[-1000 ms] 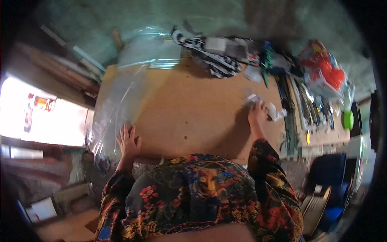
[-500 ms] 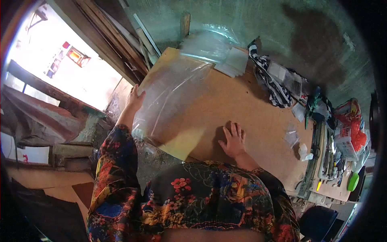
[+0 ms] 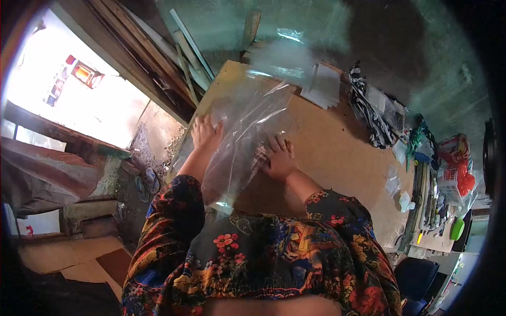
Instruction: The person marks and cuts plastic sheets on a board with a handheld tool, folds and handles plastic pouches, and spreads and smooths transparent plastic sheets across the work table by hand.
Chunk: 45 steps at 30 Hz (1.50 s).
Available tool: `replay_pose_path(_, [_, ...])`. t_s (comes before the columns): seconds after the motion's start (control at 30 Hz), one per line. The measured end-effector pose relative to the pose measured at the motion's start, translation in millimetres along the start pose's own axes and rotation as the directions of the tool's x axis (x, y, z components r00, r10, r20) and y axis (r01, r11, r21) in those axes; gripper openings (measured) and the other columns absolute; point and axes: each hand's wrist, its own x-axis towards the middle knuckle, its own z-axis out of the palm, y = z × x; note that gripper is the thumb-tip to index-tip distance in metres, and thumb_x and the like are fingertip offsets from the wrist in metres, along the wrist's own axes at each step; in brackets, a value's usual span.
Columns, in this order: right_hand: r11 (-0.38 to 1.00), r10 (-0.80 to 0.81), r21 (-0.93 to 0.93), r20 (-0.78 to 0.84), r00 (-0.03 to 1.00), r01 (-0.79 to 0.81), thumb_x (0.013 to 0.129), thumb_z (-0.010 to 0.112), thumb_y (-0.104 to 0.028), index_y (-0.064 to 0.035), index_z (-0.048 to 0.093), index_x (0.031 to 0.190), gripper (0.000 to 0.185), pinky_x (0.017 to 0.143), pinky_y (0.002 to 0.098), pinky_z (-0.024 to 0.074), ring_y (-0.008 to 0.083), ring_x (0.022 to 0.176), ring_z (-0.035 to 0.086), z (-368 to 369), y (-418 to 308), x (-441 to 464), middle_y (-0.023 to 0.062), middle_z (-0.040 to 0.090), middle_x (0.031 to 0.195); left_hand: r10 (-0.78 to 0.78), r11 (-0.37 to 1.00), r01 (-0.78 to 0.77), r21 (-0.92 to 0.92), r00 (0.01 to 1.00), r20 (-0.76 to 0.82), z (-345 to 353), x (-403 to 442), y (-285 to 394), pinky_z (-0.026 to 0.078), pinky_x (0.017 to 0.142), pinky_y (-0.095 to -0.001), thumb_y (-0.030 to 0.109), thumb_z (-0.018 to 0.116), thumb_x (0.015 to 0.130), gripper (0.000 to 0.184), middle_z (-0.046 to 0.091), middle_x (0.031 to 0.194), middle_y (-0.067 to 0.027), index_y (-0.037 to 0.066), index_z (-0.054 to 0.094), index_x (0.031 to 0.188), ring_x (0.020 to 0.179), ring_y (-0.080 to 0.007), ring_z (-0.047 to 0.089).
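Note:
A clear plastic sheet (image 3: pixel 245 118) lies creased across the left part of the brown wooden tabletop (image 3: pixel 337 158). My left hand (image 3: pixel 207 136) rests flat on the sheet near the table's left edge, with its fingers spread. At the sheet's right edge is my right hand (image 3: pixel 280 160), its fingers apart. Some of the plastic bunches up against those fingers, and whether it lies over or under them I cannot tell. Further back, more clear plastic (image 3: pixel 279 58) is heaped beside a stack of pale flat sheets (image 3: pixel 322 86).
A black-and-white striped cloth (image 3: pixel 363 105) lies along the back edge. To the right are a small white object (image 3: pixel 406 201), a white basket (image 3: pixel 449 184) with a red bag (image 3: pixel 465 182), and a green item (image 3: pixel 457 229). Wooden planks (image 3: pixel 142 50) lean at the left.
My left hand has moved right, from the table's edge onto the plastic. My right hand has moved left and away from me to the sheet's edge. The plastic has shifted right and creased more.

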Motion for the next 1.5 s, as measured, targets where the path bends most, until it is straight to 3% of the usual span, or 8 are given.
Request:
replay_pose_path(0.5, [0.965, 0.125, 0.254, -0.22, 0.967, -0.067, 0.08, 0.051, -0.033, 0.0008, 0.033, 0.124, 0.059, 0.097, 0.0526, 0.02, 0.0378, 0.125, 0.02, 30, -19, -3, 0.0229, 0.026, 0.131, -0.089, 0.991, 0.076, 0.113, 0.99, 0.112, -13, -4, 12, 0.034, 0.093, -0.0394, 0.05, 0.049, 0.077, 0.067, 0.04, 0.119, -0.0191, 0.001, 0.038, 0.121, 0.116, -0.0333, 0.036])
replay_pose_path(0.7, [0.41, 0.601, 0.912, -0.258, 0.757, -0.015, 0.075, 0.063, -0.016, 0.0037, 0.029, 0.124, 0.062, 0.089, 0.038, 0.0371, 0.0315, 0.109, 0.043, 42, -28, 15, 0.0225, 0.039, 0.121, -0.259, 0.966, 0.249, 0.07, 0.913, 0.315, -24, 16, -8, 0.039, 0.09, -0.038, 0.053, 0.05, 0.074, 0.066, 0.049, 0.116, -0.0183, 0.003, 0.046, 0.117, 0.112, -0.0313, 0.044])
replay_pose_path(0.77, [-0.145, 0.553, 0.989, 0.094, 0.828, -0.015, 0.074, 0.063, -0.011, 0.0033, 0.032, 0.12, 0.058, 0.082, 0.036, 0.0417, 0.0271, 0.098, 0.05, 29, -29, 14, 0.0193, 0.046, 0.113, -0.188, 0.981, 0.19, 0.022, 0.934, 0.303, -19, 13, -15, 0.038, 0.092, -0.0377, 0.052, 0.051, 0.073, 0.064, 0.053, 0.113, -0.0171, 0.005, 0.05, 0.116, 0.113, -0.0316, 0.044])
replay_pose_path(0.9, [-0.056, 0.505, 0.988, 0.15, 0.85, -0.141, 0.072, 0.063, -0.011, 0.0015, 0.035, 0.119, 0.056, 0.078, 0.0335, 0.043, 0.0228, 0.095, 0.051, 37, 1, 21, 0.0177, 0.05, 0.106, -0.256, 0.943, 0.184, 0.275, 0.934, 0.251, -29, -2, 5, 0.035, 0.094, -0.0375, 0.047, 0.051, 0.071, 0.062, 0.053, 0.113, -0.0177, 0.003, 0.051, 0.115, 0.112, -0.0321, 0.045])
replay_pose_path(0.97, [0.42, 0.57, 0.819, 0.097, 0.816, -0.391, 0.074, 0.061, -0.015, -0.0013, 0.04, 0.115, 0.047, 0.074, 0.0323, 0.0437, 0.0217, 0.089, 0.054, 31, 16, 14, 0.0146, 0.054, 0.101, -0.107, 0.994, 0.094, 0.056, 0.946, 0.308, -13, -2, -15, 0.037, 0.092, -0.0377, 0.044, 0.053, 0.071, 0.063, 0.053, 0.112, -0.0183, 0.002, 0.047, 0.118, 0.106, -0.0338, 0.048])
replay_pose_path(1.2, [0.592, 0.693, 0.747, -0.282, 0.663, -0.302, 0.08, 0.053, -0.025, -0.0028, 0.047, 0.104, 0.034, 0.057, 0.0332, 0.0434, 0.019, 0.063, 0.053, 75, 3, 9, 0.0072, 0.053, 0.079, -0.177, 0.641, 0.48, -0.599, 0.852, 0.493, -8, -23, -21, 0.047, 0.068, -0.0322, 0.025, 0.066, 0.069, 0.07, 0.055, 0.096, -0.0165, -0.01, 0.032, 0.119, 0.086, -0.0249, 0.057])
replay_pose_path(1.3, [-0.118, 0.451, 0.956, 0.291, 0.844, -0.267, 0.081, 0.052, -0.025, -0.0037, 0.047, 0.104, 0.032, 0.054, 0.0329, 0.0423, 0.0153, 0.063, 0.051, 34, 0, 14, 0.0056, 0.052, 0.078, -0.06, 0.667, 0.475, -0.574, 0.802, 0.594, -3, -18, -49, 0.047, 0.069, -0.0342, 0.026, 0.067, 0.068, 0.067, 0.055, 0.097, -0.016, -0.005, 0.037, 0.119, 0.086, -0.0251, 0.057])
replay_pose_path(1.5, [0.57, 0.473, 0.736, 0.07, 0.878, -0.366, 0.081, 0.052, -0.021, -0.0011, 0.047, 0.103, 0.03, 0.061, 0.0317, 0.044, 0.0145, 0.077, 0.052, 37, 19, 0, 0.0068, 0.053, 0.085, -0.154, 0.982, 0.187, -0.017, 0.854, 0.497, -42, -35, -27, 0.042, 0.083, -0.0385, 0.042, 0.069, 0.059, 0.075, 0.052, 0.108, -0.0184, 0.002, 0.047, 0.118, 0.098, -0.03, 0.052])
